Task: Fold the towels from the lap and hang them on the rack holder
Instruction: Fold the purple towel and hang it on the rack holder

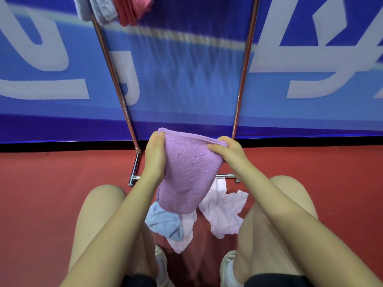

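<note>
A purple towel [186, 172] hangs folded between my hands above my knees. My left hand [154, 156] pinches its upper left corner and my right hand [227, 151] pinches its upper right corner. Below it, between my legs, lie a light blue towel [163, 222] and pale pink towels [223, 212]. The metal rack holder [116, 79] stands in front of me with two slanting chrome poles. At its top left hang a grey towel [97, 9] and a red towel [132, 9].
A blue banner wall with white letters [41, 59] stands right behind the rack. The floor [51, 183] is red. The rack's foot bar [134, 177] rests on the floor just beyond my knees. My white shoes [228, 266] show at the bottom.
</note>
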The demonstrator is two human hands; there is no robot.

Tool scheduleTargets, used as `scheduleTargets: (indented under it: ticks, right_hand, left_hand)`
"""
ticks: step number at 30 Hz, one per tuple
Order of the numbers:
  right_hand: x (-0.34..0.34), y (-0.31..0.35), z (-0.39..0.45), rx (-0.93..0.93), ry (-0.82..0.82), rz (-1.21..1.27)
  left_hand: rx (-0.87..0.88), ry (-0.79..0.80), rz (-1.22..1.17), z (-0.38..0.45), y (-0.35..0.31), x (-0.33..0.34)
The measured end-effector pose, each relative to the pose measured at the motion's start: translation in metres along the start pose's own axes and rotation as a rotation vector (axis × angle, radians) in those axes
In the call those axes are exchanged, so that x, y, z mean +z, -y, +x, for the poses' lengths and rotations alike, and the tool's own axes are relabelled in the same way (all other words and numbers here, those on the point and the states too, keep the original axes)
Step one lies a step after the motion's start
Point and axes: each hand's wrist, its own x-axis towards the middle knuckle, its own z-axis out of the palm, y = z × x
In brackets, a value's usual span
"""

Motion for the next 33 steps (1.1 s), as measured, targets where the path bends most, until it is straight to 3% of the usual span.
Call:
scheduleTargets:
  ticks: [3,5,8,13,18,29,33]
  right_hand:
    - [-0.001,0.001,-0.001,0.015,-0.008,0.081]
    - [-0.001,0.002,-0.001,0.037,-0.026,0.187]
    - [0.000,0.001,-0.001,0.107,-0.068,0.289]
    - [0.013,-0.007,0.003,0.098,-0.233,0.130]
    - [0.021,-0.004,0.006,0.044,-0.302,0.023]
    - [0.061,0.009,0.007,-0.052,-0.158,0.162]
    - [0.065,0.019,0.008,-0.083,-0.006,0.332]
  left_hand:
    - [0.249,0.015,0.318,-0.004,-0.002,-0.002]
    - [0.320,0.028,0.436,-0.004,0.000,-0.002]
    - [0.213,0.030,0.421,-0.003,0.005,0.001]
    - [-0.101,0.051,0.189,-0.002,0.024,0.012]
    - [-0.123,0.024,0.093,-0.009,0.026,0.023]
    - [-0.116,-0.004,-0.040,-0.014,0.020,0.044]
    - [-0.140,0.005,-0.062,-0.003,0.022,0.036]
